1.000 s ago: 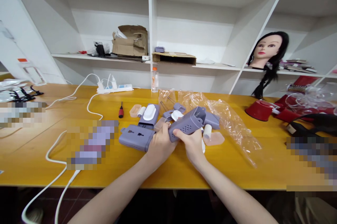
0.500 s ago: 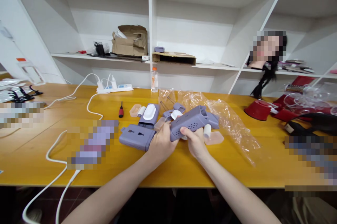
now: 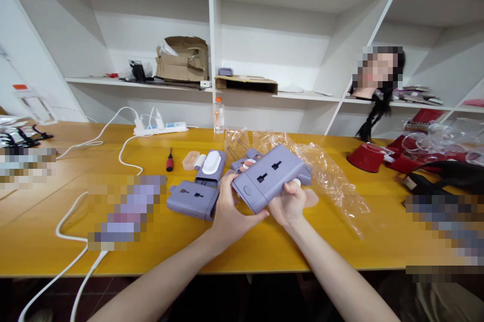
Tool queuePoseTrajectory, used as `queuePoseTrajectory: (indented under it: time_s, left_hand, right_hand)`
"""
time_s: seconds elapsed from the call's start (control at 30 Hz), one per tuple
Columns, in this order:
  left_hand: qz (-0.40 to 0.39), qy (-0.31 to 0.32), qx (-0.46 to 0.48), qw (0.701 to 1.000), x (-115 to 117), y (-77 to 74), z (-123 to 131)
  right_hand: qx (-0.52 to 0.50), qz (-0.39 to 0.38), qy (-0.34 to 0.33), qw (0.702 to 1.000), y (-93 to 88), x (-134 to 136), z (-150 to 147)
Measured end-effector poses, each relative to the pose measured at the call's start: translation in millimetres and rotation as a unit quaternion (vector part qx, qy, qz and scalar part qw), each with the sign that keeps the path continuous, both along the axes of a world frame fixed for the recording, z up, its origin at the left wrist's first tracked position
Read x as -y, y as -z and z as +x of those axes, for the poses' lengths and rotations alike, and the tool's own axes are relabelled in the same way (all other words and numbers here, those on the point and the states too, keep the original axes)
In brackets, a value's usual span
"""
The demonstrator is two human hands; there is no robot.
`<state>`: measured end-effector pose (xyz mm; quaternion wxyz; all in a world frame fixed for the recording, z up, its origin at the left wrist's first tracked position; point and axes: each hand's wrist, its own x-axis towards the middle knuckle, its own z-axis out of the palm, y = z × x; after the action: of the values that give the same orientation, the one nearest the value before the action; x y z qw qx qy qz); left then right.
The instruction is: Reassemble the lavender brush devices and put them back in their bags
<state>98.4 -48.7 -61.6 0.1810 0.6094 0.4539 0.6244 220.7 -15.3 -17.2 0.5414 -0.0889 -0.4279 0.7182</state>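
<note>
Both hands hold a purple plastic housing [image 3: 273, 173] above the table. It is tilted, and its broad face carries two black keyhole-shaped slots and an oval button-like mark near the left end. My left hand [image 3: 231, 211] is around that left end, its thumb along the lower edge. My right hand [image 3: 289, 203] supports the housing from below and the right, with some fingers hidden behind it. Left of my hands lies a similar slotted purple housing [image 3: 192, 201]. Behind that is a purple part with a white oval piece [image 3: 210, 162]. More purple parts [image 3: 239, 163] lie partly hidden behind the held housing.
A red-handled screwdriver [image 3: 170, 162], a peach translucent cup [image 3: 191, 161] and clear plastic wrap [image 3: 328, 176] lie on the wooden table [image 3: 181, 251]. A power strip [image 3: 166, 128] and a bottle [image 3: 219, 116] stand at the back. Red items [image 3: 365, 157] are on the right.
The held housing has been turned over: its perforated side faced me before, and now its slotted face does. My left hand has opened wider around its left end.
</note>
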Motion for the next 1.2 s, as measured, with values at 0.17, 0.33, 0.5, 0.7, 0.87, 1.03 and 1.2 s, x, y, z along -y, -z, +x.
queuePoseTrajectory:
  time_s: [0.17,0.33,0.5,0.7,0.87,1.03,1.2]
  left_hand:
    - [0.066,-0.042,-0.02,0.997,1.8,1.1,-0.5]
    - [0.078,-0.049,-0.04,0.995,1.3,3.1,-1.4]
    - [0.067,0.02,-0.05,0.996,2.1,6.7,-2.2]
    - [0.017,0.183,0.049,0.982,6.1,1.4,-4.3]
    - [-0.063,0.234,0.101,0.965,7.8,-4.1,-3.8]
    - [-0.105,0.245,0.138,0.954,8.6,-10.7,-1.4]
    - [-0.21,0.298,0.21,0.907,2.8,-6.8,-0.8]
  right_hand:
    - [0.012,0.008,-0.008,1.0,2.8,-0.8,1.0]
    - [0.028,0.023,-0.021,0.999,-3.5,2.6,0.3]
    - [0.019,0.013,0.006,1.0,-3.9,1.3,1.7]
    - [0.005,-0.028,0.023,0.999,2.3,-5.7,5.3]
    - [0.025,-0.043,0.056,0.997,3.1,-4.6,3.6]
    - [0.049,-0.044,0.066,0.996,1.4,-3.2,3.0]
    - [0.062,-0.048,0.096,0.992,0.3,-1.9,2.1]
